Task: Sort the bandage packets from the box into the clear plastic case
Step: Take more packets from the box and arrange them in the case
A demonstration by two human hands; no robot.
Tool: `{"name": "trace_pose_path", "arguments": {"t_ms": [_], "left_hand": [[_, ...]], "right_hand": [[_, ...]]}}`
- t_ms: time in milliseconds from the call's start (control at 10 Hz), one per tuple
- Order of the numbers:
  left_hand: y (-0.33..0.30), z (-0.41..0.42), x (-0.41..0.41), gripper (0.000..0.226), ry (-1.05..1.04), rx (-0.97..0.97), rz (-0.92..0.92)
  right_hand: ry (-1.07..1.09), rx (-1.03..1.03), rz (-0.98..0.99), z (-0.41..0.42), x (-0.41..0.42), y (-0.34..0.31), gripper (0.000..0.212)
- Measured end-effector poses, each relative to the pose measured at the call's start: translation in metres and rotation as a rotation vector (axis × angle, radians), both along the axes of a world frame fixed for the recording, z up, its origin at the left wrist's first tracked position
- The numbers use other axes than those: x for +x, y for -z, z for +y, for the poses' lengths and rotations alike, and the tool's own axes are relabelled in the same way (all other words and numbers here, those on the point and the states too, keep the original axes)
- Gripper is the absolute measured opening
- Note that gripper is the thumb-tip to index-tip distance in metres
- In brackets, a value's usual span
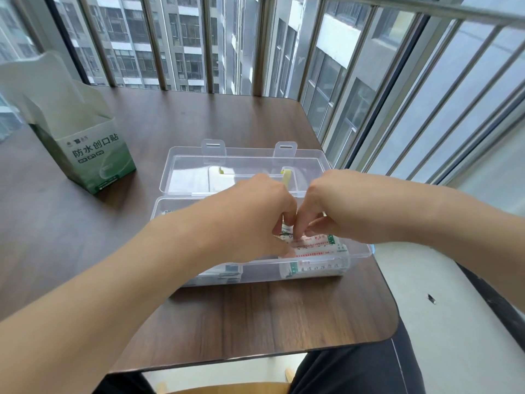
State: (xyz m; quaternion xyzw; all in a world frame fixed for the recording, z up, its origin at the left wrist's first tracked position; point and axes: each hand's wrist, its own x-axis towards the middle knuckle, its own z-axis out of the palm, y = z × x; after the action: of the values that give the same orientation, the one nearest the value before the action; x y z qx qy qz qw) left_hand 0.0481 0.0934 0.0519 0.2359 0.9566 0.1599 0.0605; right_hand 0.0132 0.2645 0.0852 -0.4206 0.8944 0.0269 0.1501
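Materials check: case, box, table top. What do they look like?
Case: clear rigid plastic, glossy; the packets show through its wall. Box: thin printed card, likely coated; folded flaps stand open on top. Table: dark wood-grain surface, smooth with faint sheen, rounded corners; probably laminate rather than solid wood, but I cannot tell.

Box (85,137) stands left of case (284,155) on table (255,322).

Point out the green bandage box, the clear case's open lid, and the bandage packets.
green bandage box (98,160): head view, on its printed front face.
open lid (244,155): head view, on its far wall below the latches.
bandage packets (321,247): head view, on the top packet's printed wrapper.
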Motion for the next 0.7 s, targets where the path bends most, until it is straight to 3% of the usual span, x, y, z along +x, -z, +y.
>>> {"name": "trace_pose_path", "arguments": {"t_ms": [200, 300, 400, 500, 700], "left_hand": [[0.003, -0.001, 0.002, 0.043, -0.021, -0.016, -0.013], [0.003, 0.0, 0.002, 0.041, -0.016, -0.019, -0.011], [0.003, 0.0, 0.002, 0.032, -0.007, -0.008, -0.007], [0.004, 0.0, 0.002, 0.027, 0.007, -0.022, 0.003], [0.007, 0.0, 0.002, 0.038, 0.002, -0.046, 0.018]], "right_hand": [[-0.044, 0.192, 0.044, -0.001, 0.009, -0.002, 0.057], [-0.06, 0.163, 0.055, 0.002, 0.015, -0.001, 0.032], [-0.113, 0.118, 0.073, 0.001, 0.013, 0.003, 0.022], [-0.141, 0.153, 0.101, -0.004, 0.013, 0.009, 0.022], [-0.033, 0.427, 0.078, -0.007, 0.021, -0.009, 0.04]]}}
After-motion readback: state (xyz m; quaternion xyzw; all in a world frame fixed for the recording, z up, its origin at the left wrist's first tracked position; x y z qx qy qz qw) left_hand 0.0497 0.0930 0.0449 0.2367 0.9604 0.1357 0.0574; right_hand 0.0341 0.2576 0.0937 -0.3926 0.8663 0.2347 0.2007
